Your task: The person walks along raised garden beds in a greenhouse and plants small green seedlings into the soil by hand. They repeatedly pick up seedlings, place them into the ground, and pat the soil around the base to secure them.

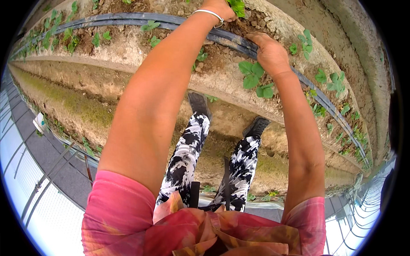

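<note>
My left hand (221,9), with a silver bangle (209,12) at the wrist, is at the top edge, partly cut off. It is at a leafy green plant (237,7), whose roots or stems reach down to the loose brown soil (253,20); its fingers are mostly hidden. To the right, my right hand (270,51) rests with its fingertips at the soil beside the black drip hoses (237,40). No object shows in it. A strawberry-like plant (251,75) grows just below that hand.
The raised soil bed (128,48) curves across the view with several small plants. Below it, my shoes (199,102) stand in the furrow (224,110). A mossy soil ridge (80,102) lies behind, with a white container (39,123) and metal poles (48,179) at the left.
</note>
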Motion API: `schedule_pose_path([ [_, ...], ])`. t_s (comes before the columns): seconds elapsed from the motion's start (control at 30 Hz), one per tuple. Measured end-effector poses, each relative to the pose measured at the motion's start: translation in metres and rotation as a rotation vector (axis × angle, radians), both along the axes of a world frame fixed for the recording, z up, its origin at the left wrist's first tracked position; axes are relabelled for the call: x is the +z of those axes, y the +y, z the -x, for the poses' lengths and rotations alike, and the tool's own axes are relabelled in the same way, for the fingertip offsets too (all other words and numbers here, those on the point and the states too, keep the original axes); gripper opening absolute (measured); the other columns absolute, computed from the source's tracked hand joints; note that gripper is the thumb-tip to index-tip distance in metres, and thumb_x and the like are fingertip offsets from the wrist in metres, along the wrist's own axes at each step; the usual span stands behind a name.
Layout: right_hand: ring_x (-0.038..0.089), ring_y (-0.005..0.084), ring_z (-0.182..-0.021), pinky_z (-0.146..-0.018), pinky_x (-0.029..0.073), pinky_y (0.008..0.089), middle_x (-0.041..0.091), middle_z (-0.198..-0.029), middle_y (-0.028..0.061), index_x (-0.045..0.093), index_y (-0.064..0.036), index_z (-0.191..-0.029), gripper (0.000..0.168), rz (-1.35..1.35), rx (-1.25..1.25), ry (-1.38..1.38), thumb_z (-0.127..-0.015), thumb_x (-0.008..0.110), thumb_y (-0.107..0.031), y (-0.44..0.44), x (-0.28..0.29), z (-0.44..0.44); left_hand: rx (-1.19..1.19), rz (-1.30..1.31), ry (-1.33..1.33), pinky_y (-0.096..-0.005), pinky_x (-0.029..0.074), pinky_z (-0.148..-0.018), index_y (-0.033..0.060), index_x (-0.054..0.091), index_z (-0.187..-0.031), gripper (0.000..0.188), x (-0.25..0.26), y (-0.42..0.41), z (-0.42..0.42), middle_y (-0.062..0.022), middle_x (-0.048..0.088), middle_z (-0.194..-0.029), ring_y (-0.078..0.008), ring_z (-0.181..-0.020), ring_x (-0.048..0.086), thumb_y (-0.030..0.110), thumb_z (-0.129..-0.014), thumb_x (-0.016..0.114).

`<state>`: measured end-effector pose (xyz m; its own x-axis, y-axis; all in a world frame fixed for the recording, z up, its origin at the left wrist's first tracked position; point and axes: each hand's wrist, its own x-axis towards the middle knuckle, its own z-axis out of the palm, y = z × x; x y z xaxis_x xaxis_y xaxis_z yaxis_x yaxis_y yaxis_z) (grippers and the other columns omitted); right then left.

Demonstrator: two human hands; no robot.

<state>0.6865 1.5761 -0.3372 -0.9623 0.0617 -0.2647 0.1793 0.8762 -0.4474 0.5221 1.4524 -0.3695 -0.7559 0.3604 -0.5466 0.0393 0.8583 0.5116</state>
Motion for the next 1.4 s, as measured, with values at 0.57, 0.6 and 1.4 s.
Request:
schedule_pose_path([
  [0.57, 0.053, 0.0254, -0.105, -0.086, 0.045, 0.0388, 0.054, -0.116, 0.0086, 0.053, -0.012, -0.115, 0.039, -0.179, 0.209, -0.589, -0.076, 0.05, -0.011, -0.013, -0.006, 0.05, -0.21, 0.089, 0.108, -0.0354, 0.05, -0.068, 0.0021, 0.064, -0.084, 0.037, -0.007, -0.002, -0.002, -0.0172, 0.063, -0.082, -0.0287, -0.075, 0.062, 0.031, -0.063, 0.071],
  [0.6, 0.052, 0.0257, -0.107, -0.087, 0.044, 0.0386, 0.054, -0.116, 0.0099, 0.054, -0.009, -0.113, 0.038, -0.175, 0.207, -0.649, -0.076, 0.05, -0.012, -0.015, -0.006, 0.055, -0.264, 0.094, 0.201, -0.0334, 0.051, -0.067, 0.0015, 0.063, -0.082, 0.039, -0.011, -0.005, -0.004, -0.016, 0.064, -0.08, -0.0272, -0.07, 0.063, 0.032, -0.061, 0.074],
  [1.4, 0.048, 0.0248, -0.111, -0.092, 0.04, 0.0342, 0.047, -0.126, 0.005, 0.048, -0.015, -0.122, 0.056, 0.08, 0.138, -0.46, -0.07, 0.045, 0.005, 0.009, 0.008, 0.036, -0.159, 0.179, 0.135, -0.0402, 0.05, -0.074, 0.0115, 0.063, -0.093, 0.045, -0.008, 0.006, -0.016, -0.018, 0.062, -0.09, -0.0342, -0.083, 0.06, 0.041, -0.06, 0.072],
])
